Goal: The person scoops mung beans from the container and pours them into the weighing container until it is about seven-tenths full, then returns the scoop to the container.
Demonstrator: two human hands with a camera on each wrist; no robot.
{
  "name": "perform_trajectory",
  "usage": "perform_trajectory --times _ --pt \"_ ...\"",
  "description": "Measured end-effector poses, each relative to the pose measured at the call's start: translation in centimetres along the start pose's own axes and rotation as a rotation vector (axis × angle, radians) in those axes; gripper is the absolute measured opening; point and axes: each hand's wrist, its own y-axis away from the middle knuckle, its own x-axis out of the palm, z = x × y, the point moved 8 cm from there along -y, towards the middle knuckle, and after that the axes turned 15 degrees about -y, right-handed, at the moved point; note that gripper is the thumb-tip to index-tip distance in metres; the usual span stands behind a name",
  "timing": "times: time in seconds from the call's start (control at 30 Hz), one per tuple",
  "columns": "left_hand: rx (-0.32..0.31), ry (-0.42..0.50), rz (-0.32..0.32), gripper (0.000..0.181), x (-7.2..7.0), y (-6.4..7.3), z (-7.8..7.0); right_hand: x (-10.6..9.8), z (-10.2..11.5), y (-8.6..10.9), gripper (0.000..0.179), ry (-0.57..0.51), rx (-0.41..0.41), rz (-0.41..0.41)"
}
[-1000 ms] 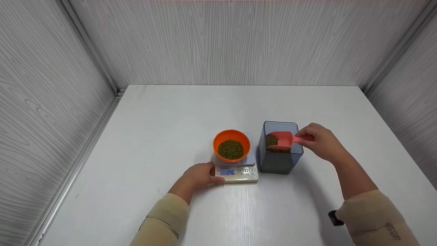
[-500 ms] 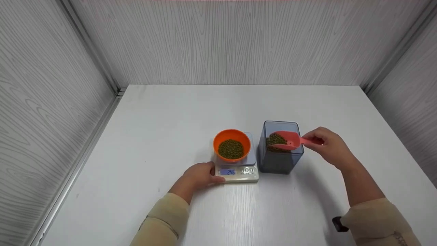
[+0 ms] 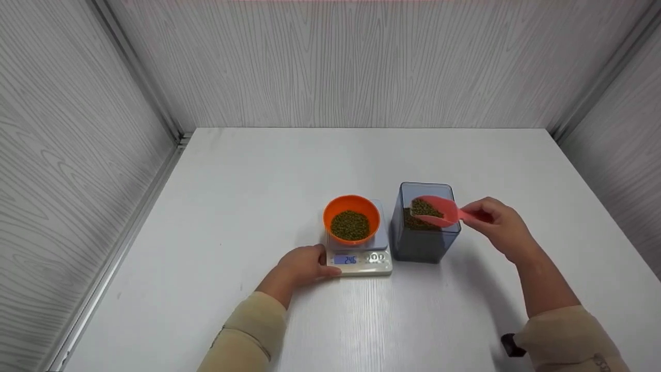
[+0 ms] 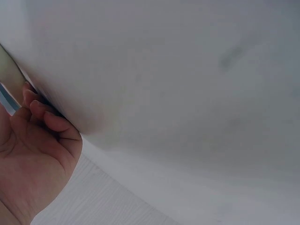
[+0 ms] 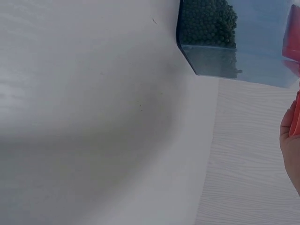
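My right hand [image 3: 503,227] pinches the handle of a red scoop [image 3: 448,211], loaded with small green beans, mung beans by their look. The scoop's bowl is at the mouth of a clear bluish square container [image 3: 421,247], which holds more beans [image 5: 208,23]. Left of it stands a white kitchen scale [image 3: 379,266], its display reading what looks like 246. An orange bowl [image 3: 335,204] with beans in it sits on the scale's plate. My left hand [image 3: 302,266] grips the scale's front left corner, thumb along the front edge; in the left wrist view its fingers [image 4: 54,122] are curled.
The white table [image 3: 258,175] runs back to a grey wood-grain wall [image 3: 330,62]. Similar panels [image 3: 57,155] rise at the left and right. The container stands close beside the scale's right edge.
My right hand has drawn the scoop rightward and slightly up from the beans, and more beans now show in it. The left hand, scale and bowl stay put.
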Motion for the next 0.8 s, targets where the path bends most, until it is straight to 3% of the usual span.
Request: perform_trajectory --times 0.17,0.43,0.8 --pt "0.013 -0.008 -0.012 0.043 -0.2 0.0 -0.1 0.2 -0.3 0.1 0.028 -0.039 0.025 0.012" --pt "0.025 -0.025 0.001 0.045 0.1 -0.2 -0.1 0.2 0.6 0.0 0.024 -0.024 -0.035 0.013" --pt "0.030 -0.019 -0.009 0.044 -0.1 -0.1 -0.1 1.7 4.5 -1.3 0.024 0.068 -0.081 0.020"
